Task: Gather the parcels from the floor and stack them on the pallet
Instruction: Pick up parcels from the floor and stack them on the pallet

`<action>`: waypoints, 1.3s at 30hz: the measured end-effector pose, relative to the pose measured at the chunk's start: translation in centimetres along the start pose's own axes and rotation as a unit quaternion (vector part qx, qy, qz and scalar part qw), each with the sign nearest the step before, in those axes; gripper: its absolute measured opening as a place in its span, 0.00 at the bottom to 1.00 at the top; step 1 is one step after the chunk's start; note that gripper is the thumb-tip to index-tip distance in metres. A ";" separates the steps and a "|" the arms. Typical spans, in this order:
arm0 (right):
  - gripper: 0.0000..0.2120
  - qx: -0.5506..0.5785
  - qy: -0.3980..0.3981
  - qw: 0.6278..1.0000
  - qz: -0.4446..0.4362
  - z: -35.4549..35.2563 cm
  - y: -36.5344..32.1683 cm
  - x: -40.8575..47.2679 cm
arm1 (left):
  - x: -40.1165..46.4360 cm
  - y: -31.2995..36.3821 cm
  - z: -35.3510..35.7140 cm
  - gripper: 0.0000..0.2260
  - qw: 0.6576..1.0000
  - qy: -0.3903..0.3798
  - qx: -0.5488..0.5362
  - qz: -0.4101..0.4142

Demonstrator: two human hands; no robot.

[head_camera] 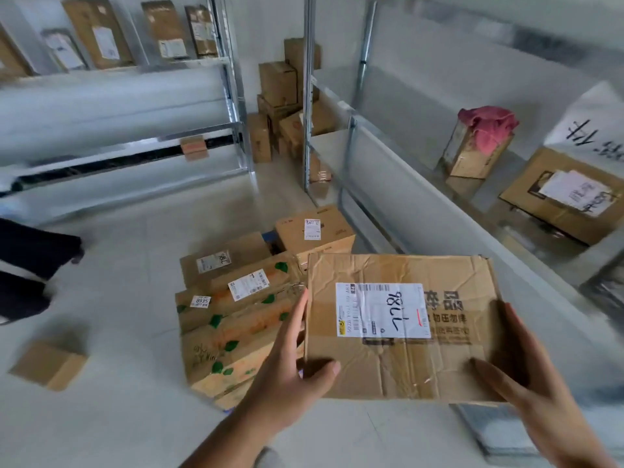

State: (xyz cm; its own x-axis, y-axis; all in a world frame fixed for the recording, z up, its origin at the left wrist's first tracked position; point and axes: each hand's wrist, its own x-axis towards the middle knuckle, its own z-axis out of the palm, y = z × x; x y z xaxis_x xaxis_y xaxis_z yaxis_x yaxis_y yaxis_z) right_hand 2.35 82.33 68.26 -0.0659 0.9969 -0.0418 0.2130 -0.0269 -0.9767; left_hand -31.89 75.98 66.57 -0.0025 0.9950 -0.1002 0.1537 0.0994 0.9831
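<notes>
Storeroom floor (pixel 135 265): left hand (pixel 290 359) and right hand (pixel 526 376) clamped crumpled box (pixel 398 325) by its sides; it could buckle, slip.

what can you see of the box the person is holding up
The held box is a flat brown cardboard parcel, creased and dented, with clear tape across its top. A white shipping label with barcodes and handwritten black digits sits near its middle, beside dark printed characters. It is held roughly level, above the floor, in front of the stacked parcels. The left hand grips its left edge, thumb on top; the right hand grips its right edge.
</notes>
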 end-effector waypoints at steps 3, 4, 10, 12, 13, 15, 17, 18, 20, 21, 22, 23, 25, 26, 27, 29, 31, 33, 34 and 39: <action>0.43 -0.029 0.011 0.999 0.026 -0.7 0.8 0.9 | 1.7 -1.5 0.6 0.46 1.000 -0.015 -0.019 -0.014; 0.43 -0.036 0.020 0.999 0.034 -0.8 0.9 1.4 | 2.3 -1.9 0.7 0.46 0.999 -0.017 -0.026 -0.020; 0.45 -0.096 0.043 0.993 0.044 -0.9 0.2 5.9 | 6.7 -3.1 0.8 0.47 0.998 -0.023 -0.061 -0.025; 0.42 -0.077 0.045 0.995 0.053 -1.4 0.7 7.5 | 8.1 -3.1 1.1 0.47 0.997 -0.021 -0.070 -0.035; 0.42 -0.071 0.048 0.995 0.058 -1.7 0.9 8.4 | 8.7 -3.1 1.3 0.47 0.996 -0.020 -0.074 -0.042; 0.43 -0.071 0.036 0.995 0.055 -1.9 1.2 10.3 | 9.9 -2.8 1.6 0.47 0.996 -0.010 -0.076 -0.048; 0.45 -0.067 0.000 0.996 0.056 -1.9 1.6 12.8 | 11.2 -2.7 1.9 0.47 0.996 0.002 -0.073 -0.050; 0.45 -0.063 -0.019 0.996 0.052 -1.9 1.9 14.2 | 12.0 -2.8 2.1 0.48 0.996 0.007 -0.071 -0.055; 0.43 -0.053 -0.051 0.996 0.053 -1.9 2.6 17.4 | 13.7 -2.9 2.8 0.48 0.995 0.023 -0.070 -0.068; 0.43 -0.039 -0.069 0.995 0.060 -2.2 2.9 19.2 | 14.7 -2.8 3.3 0.48 0.994 0.036 -0.066 -0.077; 0.45 -0.025 -0.085 0.995 0.056 -2.5 3.6 21.0 | 15.7 -2.8 3.9 0.48 0.994 0.053 -0.056 -0.083; 0.46 -0.015 -0.092 0.994 0.050 -2.8 4.1 22.9 | 16.8 -2.5 4.6 0.49 0.993 0.071 -0.046 -0.082; 0.42 -0.001 -0.107 0.994 0.019 -3.2 4.6 26.5 | 18.8 -1.8 6.1 0.49 0.990 0.101 -0.052 -0.078; 0.42 -0.004 -0.119 0.993 0.005 -3.6 4.7 28.3 | 19.7 -1.5 6.7 0.50 0.989 0.111 -0.061 -0.080; 0.43 -0.006 -0.131 0.991 0.005 -3.9 4.6 30.0 | 20.6 -1.2 7.3 0.50 0.987 0.120 -0.065 -0.082; 0.43 -0.013 -0.157 0.987 0.027 -4.5 4.4 33.2 | 22.1 -0.7 8.3 0.50 0.983 0.147 -0.064 -0.092; 0.44 -0.009 -0.175 0.984 0.034 -4.6 4.2 35.7 | 23.3 -0.2 8.8 0.49 0.978 0.176 -0.059 -0.099; 0.46 -0.008 -0.189 0.981 0.043 -4.5 4.3 37.7 | 24.2 0.1 9.1 0.49 0.974 0.198 -0.049 -0.103; 0.46 -0.010 -0.196 0.980 0.046 -4.3 4.6 38.5 | 24.5 0.1 9.2 0.49 0.972 0.206 -0.052 -0.104; 0.47 -0.060 -0.197 0.978 0.041 -5.5 6.0 40.8 | 26.1 0.0 10.0 0.49 0.974 0.180 -0.086 -0.111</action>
State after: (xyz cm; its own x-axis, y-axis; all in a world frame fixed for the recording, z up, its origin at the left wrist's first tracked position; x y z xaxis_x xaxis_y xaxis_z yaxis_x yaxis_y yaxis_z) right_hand 6.34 123.23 61.87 -0.4091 0.8858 -0.2193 0.3439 -0.0729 -0.9362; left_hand -22.11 101.81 62.42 -0.3685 0.8855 -0.2830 -0.0580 0.2820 0.9577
